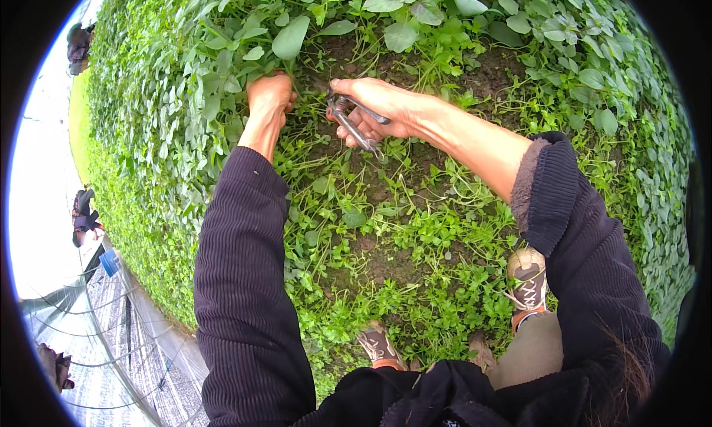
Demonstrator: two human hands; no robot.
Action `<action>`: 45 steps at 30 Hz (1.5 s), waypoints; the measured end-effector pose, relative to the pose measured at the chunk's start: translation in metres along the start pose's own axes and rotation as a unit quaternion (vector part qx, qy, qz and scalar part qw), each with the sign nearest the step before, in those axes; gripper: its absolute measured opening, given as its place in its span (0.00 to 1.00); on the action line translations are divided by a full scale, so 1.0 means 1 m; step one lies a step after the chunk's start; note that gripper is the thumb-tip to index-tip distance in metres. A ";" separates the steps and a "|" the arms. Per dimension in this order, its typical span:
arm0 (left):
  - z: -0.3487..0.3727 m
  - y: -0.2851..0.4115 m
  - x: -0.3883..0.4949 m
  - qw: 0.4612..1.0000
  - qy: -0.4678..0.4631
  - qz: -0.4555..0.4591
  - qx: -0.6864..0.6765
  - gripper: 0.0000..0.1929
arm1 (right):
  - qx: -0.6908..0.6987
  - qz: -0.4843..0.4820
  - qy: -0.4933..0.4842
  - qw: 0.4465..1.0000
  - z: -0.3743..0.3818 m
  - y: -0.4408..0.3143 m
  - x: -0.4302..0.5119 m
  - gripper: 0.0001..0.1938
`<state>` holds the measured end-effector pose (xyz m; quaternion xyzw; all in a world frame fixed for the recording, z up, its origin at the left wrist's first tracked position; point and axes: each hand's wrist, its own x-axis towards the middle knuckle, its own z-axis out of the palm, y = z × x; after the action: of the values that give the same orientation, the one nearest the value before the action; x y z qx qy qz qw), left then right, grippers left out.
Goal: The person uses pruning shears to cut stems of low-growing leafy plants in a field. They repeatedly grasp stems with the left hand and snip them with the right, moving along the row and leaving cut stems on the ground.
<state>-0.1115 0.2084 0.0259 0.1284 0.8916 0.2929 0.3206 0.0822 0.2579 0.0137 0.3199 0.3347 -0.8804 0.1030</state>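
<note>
My left hand is a fist low among broad-leaved green plants, closed around stems at their base. The gripped part is mostly hidden by my fingers and the leaves. Just right of it, my right hand holds a pair of pruning shears with dark metal handles, a coil spring and a touch of red near the pivot. The handles are spread apart in my palm. I cannot make out the blades. Under both hands, low, thin-stemmed greens sprawl over brown soil.
Taller leafy plants stand at the far side and right. My shoes are planted among the low greens. At left, people are by the bed's edge, near a blue container and plastic sheeting with bent hoops.
</note>
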 end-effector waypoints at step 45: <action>-0.046 0.004 -0.013 0.973 -0.039 0.044 -0.222 0.07 | 0.023 -0.011 -0.016 1.000 -0.002 -0.006 0.006 0.25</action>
<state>-0.1316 0.1858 0.0636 0.1043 0.7844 0.4925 0.3622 0.0764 0.2640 0.0117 0.3042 0.3166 -0.8938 0.0910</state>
